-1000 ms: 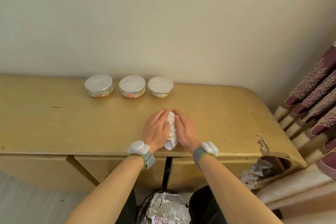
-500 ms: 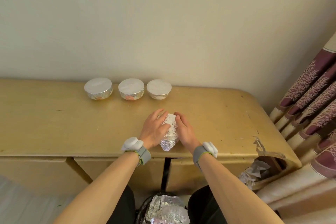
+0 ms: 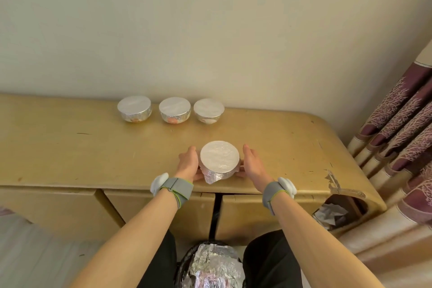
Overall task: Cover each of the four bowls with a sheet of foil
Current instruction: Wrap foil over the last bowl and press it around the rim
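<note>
Just below the centre of the frame, the fourth bowl (image 3: 219, 163) stands upright near the front edge of the yellow cabinet top (image 3: 70, 147), its foil (image 3: 219, 156) drawn flat over the rim (one loose corner sticks out at its lower left). The left hand (image 3: 188, 163) and right hand (image 3: 252, 162) cup its sides, fingers open and touching the wrap. Three foil-covered bowls (image 3: 173, 110) line up higher in the frame by the wall

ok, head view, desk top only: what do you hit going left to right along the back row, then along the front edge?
Back row: left foil-covered bowl → middle foil-covered bowl → right foil-covered bowl. Front: left hand → fourth foil-covered bowl → right hand.
</note>
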A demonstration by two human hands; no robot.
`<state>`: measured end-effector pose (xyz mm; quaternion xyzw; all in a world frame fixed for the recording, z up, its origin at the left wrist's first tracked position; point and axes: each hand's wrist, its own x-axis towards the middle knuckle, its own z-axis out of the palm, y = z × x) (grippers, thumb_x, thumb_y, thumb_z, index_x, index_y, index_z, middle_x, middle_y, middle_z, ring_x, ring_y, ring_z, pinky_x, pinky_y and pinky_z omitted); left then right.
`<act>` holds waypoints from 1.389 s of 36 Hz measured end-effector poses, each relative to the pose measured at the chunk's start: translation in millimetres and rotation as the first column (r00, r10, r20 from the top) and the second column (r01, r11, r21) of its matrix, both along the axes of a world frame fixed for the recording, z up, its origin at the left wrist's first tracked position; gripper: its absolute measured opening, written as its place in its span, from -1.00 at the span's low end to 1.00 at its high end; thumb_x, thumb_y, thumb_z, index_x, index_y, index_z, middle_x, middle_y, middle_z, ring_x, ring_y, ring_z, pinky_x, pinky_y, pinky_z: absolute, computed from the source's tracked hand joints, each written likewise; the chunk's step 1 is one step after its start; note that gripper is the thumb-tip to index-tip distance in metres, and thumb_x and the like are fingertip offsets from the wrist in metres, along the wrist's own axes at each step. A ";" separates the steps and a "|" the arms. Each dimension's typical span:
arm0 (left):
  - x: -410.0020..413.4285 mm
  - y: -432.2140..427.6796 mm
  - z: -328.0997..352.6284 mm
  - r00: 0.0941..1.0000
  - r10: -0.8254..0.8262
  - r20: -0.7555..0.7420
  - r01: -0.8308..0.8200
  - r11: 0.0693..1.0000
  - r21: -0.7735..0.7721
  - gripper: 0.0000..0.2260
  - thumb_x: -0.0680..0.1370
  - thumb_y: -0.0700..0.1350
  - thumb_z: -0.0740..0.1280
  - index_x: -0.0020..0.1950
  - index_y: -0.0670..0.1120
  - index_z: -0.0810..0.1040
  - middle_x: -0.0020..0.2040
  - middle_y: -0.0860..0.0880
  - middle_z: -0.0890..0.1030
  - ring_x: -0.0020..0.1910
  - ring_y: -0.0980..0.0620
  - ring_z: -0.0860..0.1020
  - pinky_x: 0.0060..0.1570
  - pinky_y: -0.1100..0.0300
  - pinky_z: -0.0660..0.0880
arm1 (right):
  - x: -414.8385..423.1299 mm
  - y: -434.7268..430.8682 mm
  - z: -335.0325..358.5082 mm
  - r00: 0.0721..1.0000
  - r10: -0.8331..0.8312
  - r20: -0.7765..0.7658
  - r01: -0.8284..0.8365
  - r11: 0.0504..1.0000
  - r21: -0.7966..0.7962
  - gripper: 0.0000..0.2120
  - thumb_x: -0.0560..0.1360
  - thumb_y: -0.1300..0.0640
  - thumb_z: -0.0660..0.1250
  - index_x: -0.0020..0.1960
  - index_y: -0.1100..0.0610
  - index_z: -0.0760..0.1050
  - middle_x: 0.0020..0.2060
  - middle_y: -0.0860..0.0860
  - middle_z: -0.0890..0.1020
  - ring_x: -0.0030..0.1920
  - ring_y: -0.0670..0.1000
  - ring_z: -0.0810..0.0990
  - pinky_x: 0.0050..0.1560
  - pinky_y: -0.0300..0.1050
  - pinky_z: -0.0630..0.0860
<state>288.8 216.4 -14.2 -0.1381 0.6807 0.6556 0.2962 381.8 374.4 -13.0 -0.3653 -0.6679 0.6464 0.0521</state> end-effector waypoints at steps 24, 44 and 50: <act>11.6 7.3 -23.0 0.305 -0.639 -0.706 0.097 0.758 -0.644 -0.41 0.57 0.12 -0.02 0.52 -0.12 0.34 0.51 -0.03 0.36 0.46 0.00 0.33 0.44 0.09 0.25 | -10.7 -13.4 -14.5 0.942 0.332 -0.057 -0.199 0.686 0.700 -0.61 0.73 0.14 0.02 0.52 0.12 0.35 0.47 0.02 0.43 0.46 -0.03 0.32 0.36 -0.36 0.07; 21.2 10.2 -20.9 0.501 -0.453 -0.737 0.188 0.889 -0.418 -0.48 0.55 0.04 0.13 0.49 -0.07 0.35 0.45 0.02 0.37 0.41 0.08 0.35 0.30 0.33 0.23 | -12.6 -16.9 -20.7 0.959 0.246 -0.144 -0.140 0.847 0.512 -0.63 0.72 0.04 0.05 0.46 0.02 0.41 0.38 -0.06 0.51 0.40 -0.02 0.42 0.43 -0.10 0.29; 12.8 3.3 -13.6 0.595 -0.487 -0.639 0.335 0.873 -0.354 -0.31 0.46 0.18 0.20 0.53 -0.08 0.23 0.49 -0.02 0.27 0.46 0.06 0.27 0.38 0.21 0.21 | -4.6 -21.6 -8.8 0.960 0.251 -0.121 -0.171 0.872 0.459 -0.44 0.56 -0.26 0.10 0.46 0.00 0.30 0.38 -0.09 0.46 0.36 0.00 0.44 0.29 -0.13 0.30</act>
